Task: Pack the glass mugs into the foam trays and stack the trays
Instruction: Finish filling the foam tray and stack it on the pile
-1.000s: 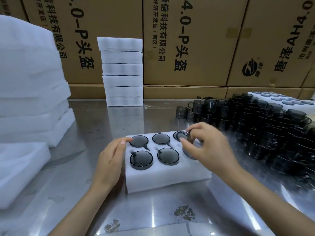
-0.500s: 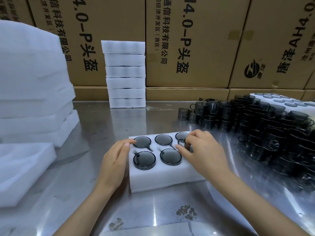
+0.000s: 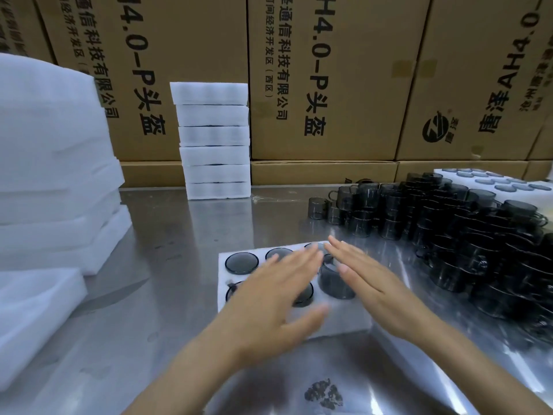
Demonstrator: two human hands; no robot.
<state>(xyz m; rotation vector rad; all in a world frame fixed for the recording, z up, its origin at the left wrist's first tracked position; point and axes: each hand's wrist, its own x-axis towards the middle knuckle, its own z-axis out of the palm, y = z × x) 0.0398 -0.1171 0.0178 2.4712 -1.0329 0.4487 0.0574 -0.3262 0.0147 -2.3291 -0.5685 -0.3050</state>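
A white foam tray (image 3: 223, 275) lies in front of me on the steel table, with dark smoked-glass mugs sunk in its holes. The far-left mug (image 3: 241, 262) shows fully. One mug (image 3: 333, 280) in the near right hole stands higher than the others. My left hand (image 3: 275, 298) lies flat with straight fingers over the middle of the tray, blurred. My right hand (image 3: 371, 280) is flat and open over the tray's right side, beside the raised mug. Both hands hide part of the tray.
A large heap of loose dark mugs (image 3: 466, 232) fills the right side. A stack of filled foam trays (image 3: 214, 139) stands at the back. Piles of foam sheets (image 3: 51, 163) rise at the left. Cardboard boxes (image 3: 323, 76) wall the back. Another filled tray (image 3: 496, 182) sits far right.
My right hand let go of the last mug and flattened out. My left hand left the tray's left edge and moved over the mugs with straight fingers.
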